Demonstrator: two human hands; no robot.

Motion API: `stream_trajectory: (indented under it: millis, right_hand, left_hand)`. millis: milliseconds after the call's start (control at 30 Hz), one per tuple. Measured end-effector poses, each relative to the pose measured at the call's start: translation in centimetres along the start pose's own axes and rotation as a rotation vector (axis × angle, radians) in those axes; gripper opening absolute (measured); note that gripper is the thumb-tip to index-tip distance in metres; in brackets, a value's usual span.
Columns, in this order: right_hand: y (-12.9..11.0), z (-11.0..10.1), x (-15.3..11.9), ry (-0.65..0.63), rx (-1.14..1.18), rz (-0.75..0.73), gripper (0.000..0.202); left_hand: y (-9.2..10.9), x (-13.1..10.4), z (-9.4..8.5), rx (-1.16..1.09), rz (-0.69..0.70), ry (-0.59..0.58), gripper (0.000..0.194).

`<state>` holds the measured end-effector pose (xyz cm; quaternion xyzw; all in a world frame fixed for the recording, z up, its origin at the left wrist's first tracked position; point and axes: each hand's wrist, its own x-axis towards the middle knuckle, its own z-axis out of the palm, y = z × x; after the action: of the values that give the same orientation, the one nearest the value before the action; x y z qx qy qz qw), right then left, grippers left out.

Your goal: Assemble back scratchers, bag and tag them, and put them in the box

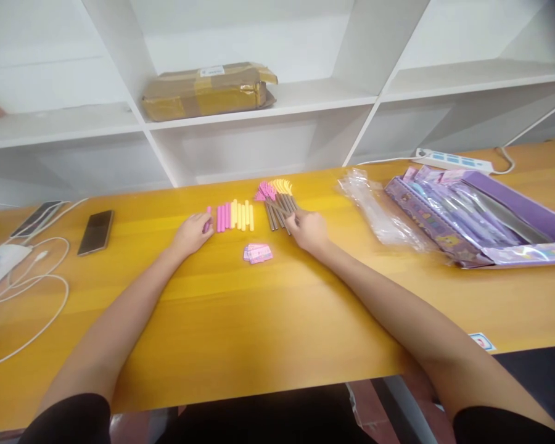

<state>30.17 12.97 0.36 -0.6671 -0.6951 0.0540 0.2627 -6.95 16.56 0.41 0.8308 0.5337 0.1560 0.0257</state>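
Observation:
On the yellow wooden table (268,320) lies a row of short pink and yellow sticks (235,216). My left hand (192,234) rests at the row's left end, fingers on a pink stick (208,219). To the right lies a bundle of brown sticks with pink and yellow hooked tips (278,202). My right hand (309,231) touches the near end of that bundle and pinches one brown stick. A small stack of pink cards (258,253) lies between my hands, nearer to me.
A purple box of packets (481,216) and a crumpled clear bag (379,213) sit at right, a power strip (453,161) behind them. Two phones (96,232) (37,218), a white charger and cables (32,290) lie at left. White shelves hold a taped parcel (208,91).

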Motion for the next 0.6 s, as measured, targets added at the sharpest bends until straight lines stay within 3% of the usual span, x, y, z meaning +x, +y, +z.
stream_trajectory:
  millis: [200,367,433,533,600]
  right_hand:
    - [0.7,2.8,0.3,0.224,0.684,-0.065,0.058]
    - [-2.5,4.0,0.2,0.117,1.184,-0.104,0.059]
    - [-4.4,4.2,-0.3,0.13,1.231,-0.099,0.057]
    - [-6.7,4.3,-2.2,0.156,1.216,-0.089,0.054]
    - [-7.5,4.2,-4.0,0.061,1.261,-0.06,0.052]
  left_hand:
    - [-0.5,0.1,0.5,-0.134,-0.095,0.165,0.024]
    - [1.2,0.7,0.9,-0.348,0.01,0.344,0.025]
    - [2.5,0.1,1.1,-0.447,0.019,0.309,0.021]
    - [4.5,-1.7,1.5,-0.603,0.028,0.139,0.022]
    - [5.7,-3.2,2.0,-0.663,0.052,0.045,0.029]
